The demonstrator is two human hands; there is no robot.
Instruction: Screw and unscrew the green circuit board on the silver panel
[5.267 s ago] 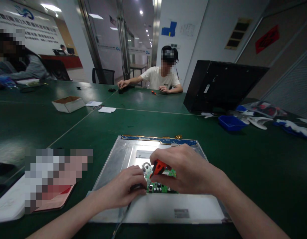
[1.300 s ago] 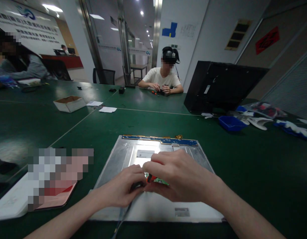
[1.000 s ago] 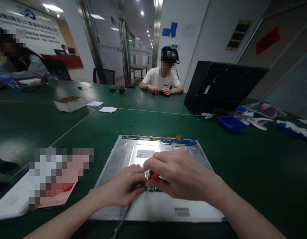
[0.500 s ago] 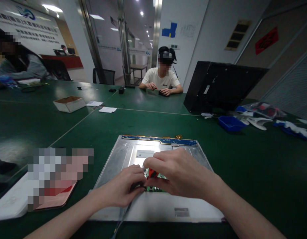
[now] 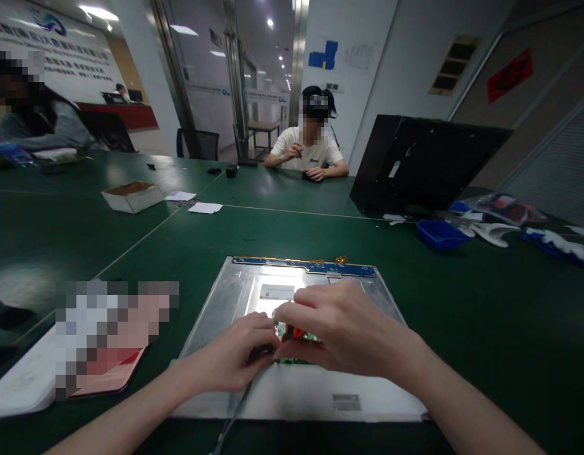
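Observation:
A flat metal-backed display panel lies face down on the table in front of me. Along its far edge runs a blue circuit strip, and a green circuit board shows partly between my hands. My right hand grips a red-and-black screwdriver over this board; its tip is hidden. Close beside it, my left hand rests with fingers and thumb pinched together at the board's left side. What they pinch is hidden. From under that thumb a dark cable runs toward the near table edge.
To the left lie a white object and a pink one, partly blurred out. A white box, a large black monitor and a blue tray stand farther off. People sit across the table and at far left.
My hands stay in nearly the same place, and the screwdriver's handle has turned slightly in my right hand. The person opposite has raised one hand, holding a thin tool.

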